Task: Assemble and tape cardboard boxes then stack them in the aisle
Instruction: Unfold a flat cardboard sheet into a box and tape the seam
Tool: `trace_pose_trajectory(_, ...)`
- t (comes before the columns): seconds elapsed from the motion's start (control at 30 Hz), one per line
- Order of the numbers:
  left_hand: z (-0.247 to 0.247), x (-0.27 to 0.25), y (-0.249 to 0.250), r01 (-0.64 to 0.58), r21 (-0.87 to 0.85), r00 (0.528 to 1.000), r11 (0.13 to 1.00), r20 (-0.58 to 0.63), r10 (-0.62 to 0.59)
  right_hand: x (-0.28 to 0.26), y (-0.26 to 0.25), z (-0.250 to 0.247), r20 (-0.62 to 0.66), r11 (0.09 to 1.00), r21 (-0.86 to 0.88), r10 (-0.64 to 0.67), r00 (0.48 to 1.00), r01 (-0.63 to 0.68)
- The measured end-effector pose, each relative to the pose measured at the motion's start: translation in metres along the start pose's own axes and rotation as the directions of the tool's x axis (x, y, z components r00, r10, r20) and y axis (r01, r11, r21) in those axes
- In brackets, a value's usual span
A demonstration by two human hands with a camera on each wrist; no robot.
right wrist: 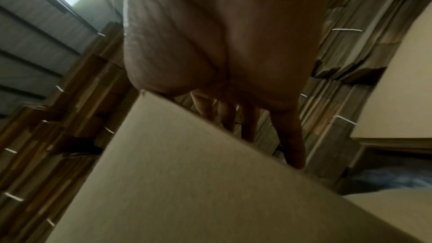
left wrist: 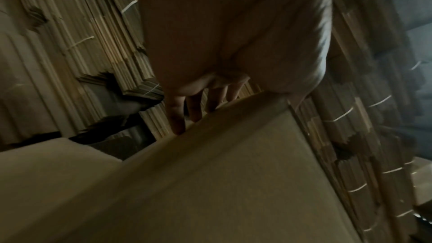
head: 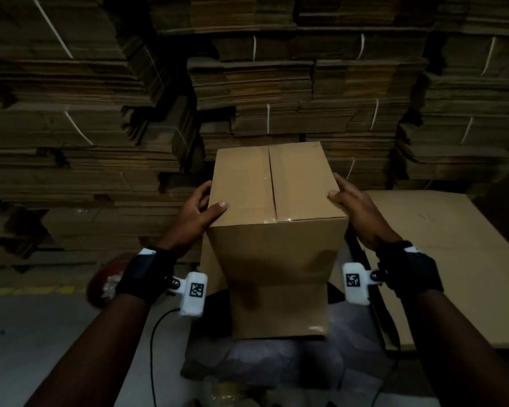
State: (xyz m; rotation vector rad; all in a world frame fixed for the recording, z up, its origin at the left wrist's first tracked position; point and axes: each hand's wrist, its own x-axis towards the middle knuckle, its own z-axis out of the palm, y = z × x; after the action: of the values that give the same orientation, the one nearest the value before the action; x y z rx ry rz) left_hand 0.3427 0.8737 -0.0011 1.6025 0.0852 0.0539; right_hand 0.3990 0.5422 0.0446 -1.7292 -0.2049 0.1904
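Observation:
A brown cardboard box (head: 276,254) stands upright in front of me, its top flaps closed along a centre seam with shiny clear tape over it. My left hand (head: 200,210) holds the box's upper left edge, thumb on top and fingers down the left side. My right hand (head: 353,207) holds the upper right edge the same way, thumb on the top face. In the left wrist view the fingers (left wrist: 177,115) lie straight along the box wall (left wrist: 210,182). In the right wrist view the fingers (right wrist: 292,141) run along the box side (right wrist: 187,182).
Tall stacks of flat, strapped cartons (head: 276,83) fill the wall behind the box. A large flat cardboard sheet (head: 441,259) lies to the right. A reddish round object with crumpled clear plastic (head: 100,283) sits low on the left, near a yellow floor line (head: 27,290) and grey floor (head: 27,342).

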Motion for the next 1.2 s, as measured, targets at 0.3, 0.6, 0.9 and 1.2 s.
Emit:
trace_pose_trajectory(0.3,0.005,0.005,-0.065,0.081,0.172,0.996,0.982,0.019,-0.085,0.005,0.064,0.012,-0.015,0.964,-0.202,0.175,0.985,-0.174)
trace_pose_trajectory(0.6,0.075,-0.019,-0.057,-0.488,0.769,0.813,0.413,0.228,0.536,0.002,0.061,0.041,-0.172,0.921,-0.356,0.104,0.98,-0.161)
trace_pose_trajectory(0.9,0.118,-0.018,-0.091,-0.254,0.96,0.853,0.122,0.163,0.496,0.006,0.07,0.041,-0.196,0.926,-0.338,0.106,0.975,-0.169)
trace_pose_trajectory(1.2,0.103,-0.019,-0.091,-0.435,0.891,0.693,0.132,0.238,0.68,0.008,0.076,0.039,-0.207,0.933,-0.325,0.089,0.974,-0.154)
